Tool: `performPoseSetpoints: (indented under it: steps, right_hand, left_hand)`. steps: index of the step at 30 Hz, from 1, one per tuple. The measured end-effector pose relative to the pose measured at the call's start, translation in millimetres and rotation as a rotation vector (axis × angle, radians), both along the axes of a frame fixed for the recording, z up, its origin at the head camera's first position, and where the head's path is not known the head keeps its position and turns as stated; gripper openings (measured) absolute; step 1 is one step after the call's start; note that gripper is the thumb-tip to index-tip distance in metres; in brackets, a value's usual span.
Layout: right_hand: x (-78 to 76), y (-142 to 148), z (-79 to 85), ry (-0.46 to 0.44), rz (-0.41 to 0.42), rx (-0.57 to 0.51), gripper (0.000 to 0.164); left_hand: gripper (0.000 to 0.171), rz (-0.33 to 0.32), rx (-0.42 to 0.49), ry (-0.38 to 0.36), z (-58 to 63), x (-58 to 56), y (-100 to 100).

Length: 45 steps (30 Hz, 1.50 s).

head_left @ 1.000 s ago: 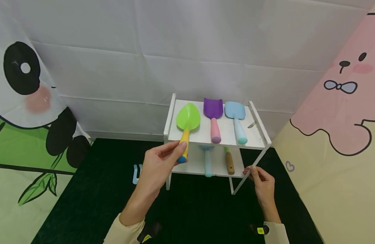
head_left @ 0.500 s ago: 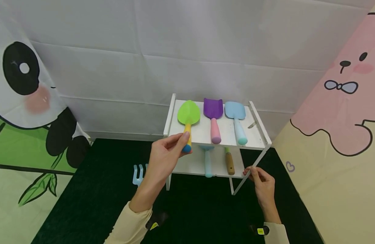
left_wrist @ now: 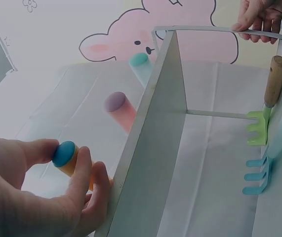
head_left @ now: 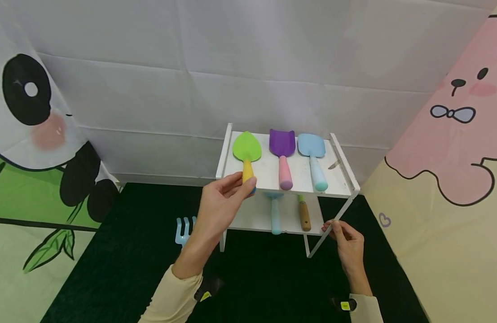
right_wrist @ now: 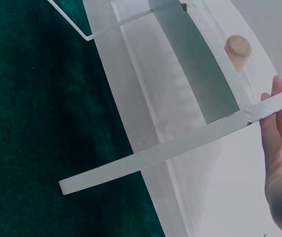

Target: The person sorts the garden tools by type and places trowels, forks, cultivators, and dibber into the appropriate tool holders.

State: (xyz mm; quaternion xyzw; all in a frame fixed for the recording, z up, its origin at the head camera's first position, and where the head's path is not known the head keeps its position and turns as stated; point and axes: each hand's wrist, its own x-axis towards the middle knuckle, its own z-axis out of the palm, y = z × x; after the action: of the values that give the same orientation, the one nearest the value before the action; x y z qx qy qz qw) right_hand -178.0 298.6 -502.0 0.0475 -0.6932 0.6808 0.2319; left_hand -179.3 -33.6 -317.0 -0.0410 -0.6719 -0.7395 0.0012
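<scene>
My left hand [head_left: 222, 204] pinches the yellow handle of a green trowel [head_left: 247, 147] near its blue end [left_wrist: 65, 154], thumb on one side and fingers on the other. The trowel's blade is over the left part of the top board of a small white shelf [head_left: 265, 179]. To its right lie a purple shovel [head_left: 282, 143] with a pink handle and a light blue shovel [head_left: 311, 146]. My right hand [head_left: 349, 244] holds the shelf's front right leg [right_wrist: 131, 165] between thumb and fingers.
On the lower board are a blue rake [left_wrist: 265, 177] and a green rake [left_wrist: 275, 81] with a wooden handle. A light blue fork [head_left: 182, 231] shows left of the shelf, partly behind my left forearm. A white sheet [head_left: 208, 98] hangs behind the shelf; dark green carpet [head_left: 272, 278] lies below.
My left hand has moved up and forward with the trowel, bringing its handle down over the board's front edge. More of the light blue fork shows. My right hand stays on the leg.
</scene>
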Motion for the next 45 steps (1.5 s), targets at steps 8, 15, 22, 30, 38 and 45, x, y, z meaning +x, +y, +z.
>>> performPoseSetpoints:
  steps: [8,15,22,30,38,45]
  right_hand:
    - [-0.1,0.1,-2.3,0.011,0.017,0.015,0.026]
    - [-1.8,2.1,-4.6,0.021,0.016,0.018,0.025]
    - [-2.0,2.1,-4.9,0.022,0.021,0.011,0.025]
    - [-1.3,1.3,-3.3,0.015,0.019,0.004,0.025]
    - [-0.9,1.6,-4.2,0.01,0.019,0.012,0.026]
    - [-1.3,1.7,-4.9,0.006,0.014,0.011,0.026]
  left_hand:
    - [0.05,0.078,-0.097,0.146,-6.9,-0.8,3.8]
    - [0.047,0.215,-0.229,0.251,-11.0,-1.8,10.9]
    - [0.044,0.276,-0.257,0.291,-14.2,-5.2,14.9]
    - [0.041,0.336,-0.256,0.311,-18.4,-7.6,18.6]
    - [0.041,0.346,-0.248,0.315,-23.2,-2.4,17.5]
    - [0.031,0.345,-0.222,0.378,-31.4,5.8,11.2]
